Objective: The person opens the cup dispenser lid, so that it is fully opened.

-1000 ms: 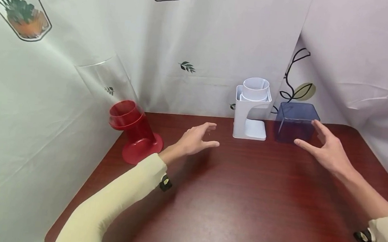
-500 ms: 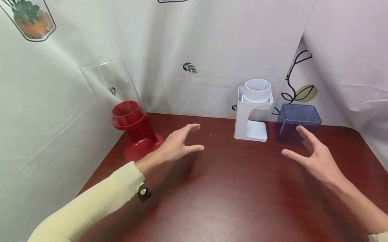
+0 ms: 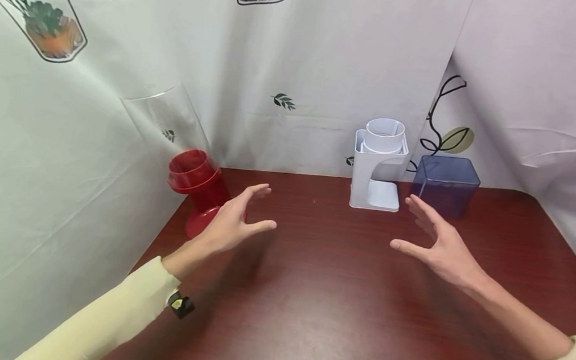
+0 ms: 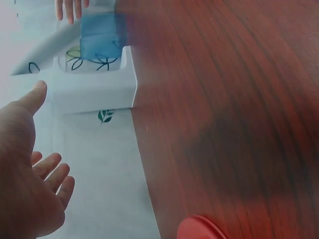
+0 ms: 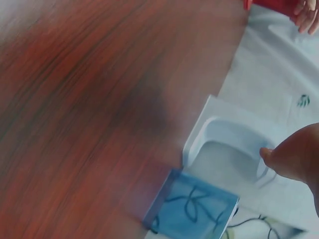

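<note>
My left hand [image 3: 230, 223] hovers over the table with thumb and fingers spread apart, holding nothing. Behind it, partly covered by the hand, stands a red base [image 3: 195, 180] carrying a clear tube [image 3: 162, 114]. My right hand [image 3: 449, 248] is likewise raised above the table, fingers apart and nothing in them. Beyond it sits a translucent blue box [image 3: 444, 185]. Just left of that box is a white stand [image 3: 362, 175] with a white round cup [image 3: 384, 136] in its top. In the left wrist view the stand [image 4: 94, 92] and blue box [image 4: 102, 37] appear beyond my thumb.
The dark red wooden table [image 3: 308, 296] has a back edge against a pale cloth backdrop [image 3: 330, 52] printed with plants. More cloth hangs along the left and right sides. A small dark device is worn at each wrist.
My left hand has moved left and slightly toward me, now overlapping the red base. My right hand has drawn left and nearer, off the blue box. The objects stay on the table.
</note>
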`<state>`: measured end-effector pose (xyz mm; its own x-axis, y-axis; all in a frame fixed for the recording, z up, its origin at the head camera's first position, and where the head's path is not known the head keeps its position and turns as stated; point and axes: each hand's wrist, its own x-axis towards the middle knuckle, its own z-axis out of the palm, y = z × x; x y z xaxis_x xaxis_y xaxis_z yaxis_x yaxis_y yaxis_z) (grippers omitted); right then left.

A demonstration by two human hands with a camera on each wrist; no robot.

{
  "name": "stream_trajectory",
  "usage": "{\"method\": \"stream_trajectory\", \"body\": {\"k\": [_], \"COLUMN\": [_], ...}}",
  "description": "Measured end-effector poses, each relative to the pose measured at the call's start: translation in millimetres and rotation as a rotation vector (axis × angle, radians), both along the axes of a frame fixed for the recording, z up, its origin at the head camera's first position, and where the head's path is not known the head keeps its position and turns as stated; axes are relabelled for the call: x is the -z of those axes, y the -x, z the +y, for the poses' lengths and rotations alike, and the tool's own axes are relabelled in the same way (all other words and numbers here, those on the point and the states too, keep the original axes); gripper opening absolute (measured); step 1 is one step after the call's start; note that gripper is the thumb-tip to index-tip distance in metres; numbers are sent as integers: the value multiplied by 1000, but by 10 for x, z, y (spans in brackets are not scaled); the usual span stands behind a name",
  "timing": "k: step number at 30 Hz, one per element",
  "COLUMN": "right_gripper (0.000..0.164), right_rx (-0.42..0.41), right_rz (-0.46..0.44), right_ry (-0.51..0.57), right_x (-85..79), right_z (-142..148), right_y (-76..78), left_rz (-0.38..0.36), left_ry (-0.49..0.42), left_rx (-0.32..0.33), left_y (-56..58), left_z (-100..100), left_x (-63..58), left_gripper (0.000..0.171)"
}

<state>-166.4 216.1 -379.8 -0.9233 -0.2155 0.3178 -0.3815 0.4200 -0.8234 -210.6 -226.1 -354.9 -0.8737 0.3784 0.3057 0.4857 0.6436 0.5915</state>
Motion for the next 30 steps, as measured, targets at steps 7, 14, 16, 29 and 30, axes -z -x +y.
{"method": "stream_trajectory", "body": {"k": [7,14,16,29,30], "right_gripper": [98,99,99,100,100], "right_rx": [-79,-136,-147,-214,-217], "right_rz": [25,43,38,40,42], "right_ry": [65,103,110,129,133], "right_x": [12,16,13,-8,-8], "right_z": [-245,-425,-473,-837,-870], "right_y": [-70,-83,-76,49,61], "left_rz": [37,121,161,441,453], "left_ry": [-55,-132,-149,-265,-278], "left_rx": [-50,-107,-125,-244,-255], "left_y": [-157,-299,-320,-407,-388], "left_z": [-283,-578,-660,-983,-1021], "left_x": [-85,-190,-224,-549,-555], "left_gripper": [84,83,83,77,75]}}
